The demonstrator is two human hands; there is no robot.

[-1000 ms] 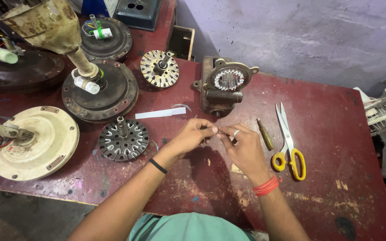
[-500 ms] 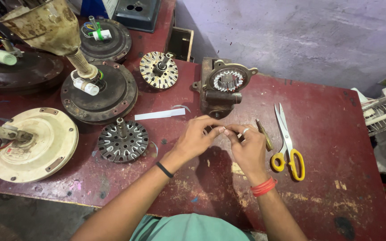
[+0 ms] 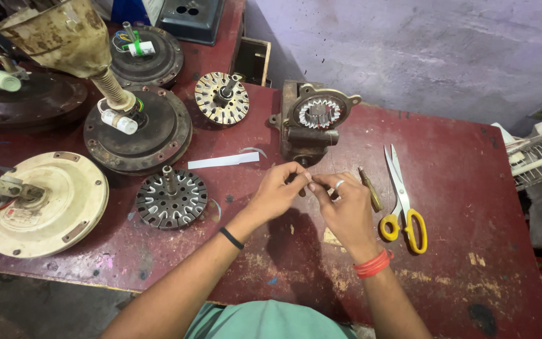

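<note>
A small pale piece, too tiny to identify, sits pinched between the fingertips of both hands just above the tabletop [image 3: 459, 188], in front of the metal winding jig [image 3: 312, 122]. Compared with a second ago, the left hand [image 3: 277, 191] and right hand [image 3: 346, 210] have drawn closer and now touch, fingers closed on it. Yellow-handled scissors [image 3: 403, 201] and a small screwdriver [image 3: 369, 188] lie just right; a slotted stator core [image 3: 172, 199] lies left.

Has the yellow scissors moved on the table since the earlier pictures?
No. The yellow scissors lie in the same place, right of the small screwdriver, below the metal winding jig.
</note>
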